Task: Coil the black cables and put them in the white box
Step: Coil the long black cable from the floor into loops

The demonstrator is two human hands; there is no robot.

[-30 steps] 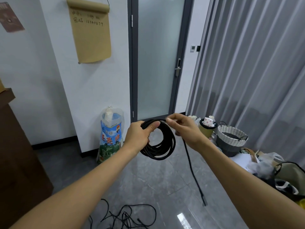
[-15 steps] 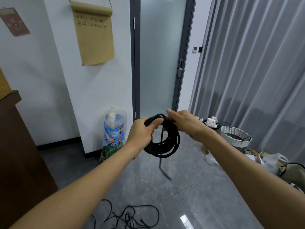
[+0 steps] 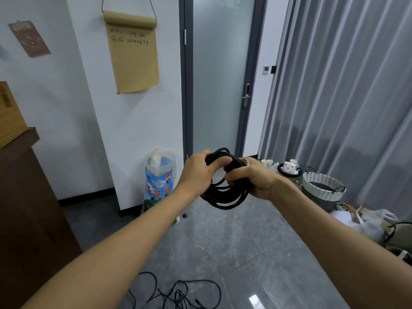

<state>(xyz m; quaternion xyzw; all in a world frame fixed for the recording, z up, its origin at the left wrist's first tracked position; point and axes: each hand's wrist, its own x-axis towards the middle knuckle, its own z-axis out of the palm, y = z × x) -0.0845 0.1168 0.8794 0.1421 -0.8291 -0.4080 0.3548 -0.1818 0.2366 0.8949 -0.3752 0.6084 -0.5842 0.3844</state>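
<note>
A coiled black cable (image 3: 225, 196) hangs in the air in front of me, several loops thick. My left hand (image 3: 198, 170) grips the coil's top left, thumb laid over the strands. My right hand (image 3: 252, 178) is closed around the coil's right side, touching the left thumb. No loose tail hangs from the coil. A second, thinner black cable (image 3: 178, 293) lies tangled on the grey floor near the bottom edge. No white box is in view.
A blue printed bag (image 3: 159, 186) leans on the white wall beside a frosted glass door (image 3: 219, 74). At right stand a white woven basket (image 3: 323, 189), cups and bags before grey curtains. A brown cabinet (image 3: 26, 197) fills the left.
The dangling cable tail has been drawn up into the coil. My right hand moved from pinching the top strand to closing around the coil's right side.
</note>
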